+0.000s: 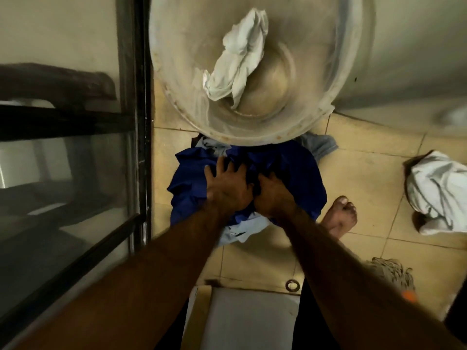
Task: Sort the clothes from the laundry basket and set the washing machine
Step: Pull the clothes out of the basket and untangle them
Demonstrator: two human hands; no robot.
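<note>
On my feed both arms reach down and forward to a heap of blue cloth (298, 178) lying on the tiled floor (366, 173), just below the near rim of a round white tub (187, 72). The left hand (226, 184) lies flat on the heap with its fingers spread wide and pressing into the fabric. The right hand (274, 195) is right beside it, the two almost touching, and its fingers curl down into the folds and grip the blue cloth. A light-blue garment (242, 231) pokes out from under the near edge of the heap, and a grey-blue piece (321, 145) shows at the far right of it, partly under the tub's rim. Inside the tub a crumpled white cloth (240, 59) lies against its wall and bottom. A bare foot (341, 213) stands on the tiles just right of the heap. Further right, well apart from the heap, a white bundle (439, 193) sits on the floor, and nearer me a mop head (394, 271) lies on the tiles. A dark-framed glass door (75, 173) fills the left side. At the bottom edge I see a white box (242, 319) between the arms, with a small metal ring (292, 285) on the floor just beyond it. The picture is motion-blurred, so finer detail of the cloth is lost to me.
</note>
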